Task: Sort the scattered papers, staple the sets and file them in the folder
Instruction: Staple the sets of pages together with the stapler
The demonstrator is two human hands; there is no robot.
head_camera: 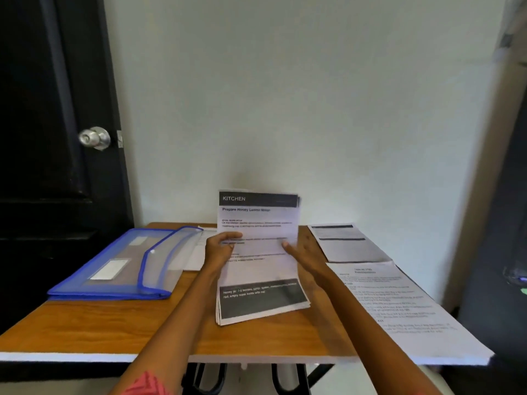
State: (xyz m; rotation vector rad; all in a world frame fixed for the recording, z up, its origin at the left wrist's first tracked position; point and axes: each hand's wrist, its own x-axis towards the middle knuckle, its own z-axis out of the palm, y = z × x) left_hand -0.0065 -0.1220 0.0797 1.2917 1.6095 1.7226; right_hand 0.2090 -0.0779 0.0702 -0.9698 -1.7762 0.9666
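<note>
I hold a set of printed sheets headed "KITCHEN" (261,223) upright above the wooden table (114,326), its lower edge just over the tabletop. My left hand (221,248) grips the set's left edge, thumb across the front page. My right hand (305,256) holds the right edge, fingers behind the sheets and thumb on the front. A blue translucent folder (114,266) lies on the left of the table with its flap open. Two other printed papers lie on the right, a small one (348,243) at the back and a large one (399,309) nearer me. No stapler is in view.
More white sheets (196,252) lie between the folder and the held set. The table stands against a pale wall (285,95). A black door with a silver knob (95,138) is at the left. The large paper overhangs the table's right front corner.
</note>
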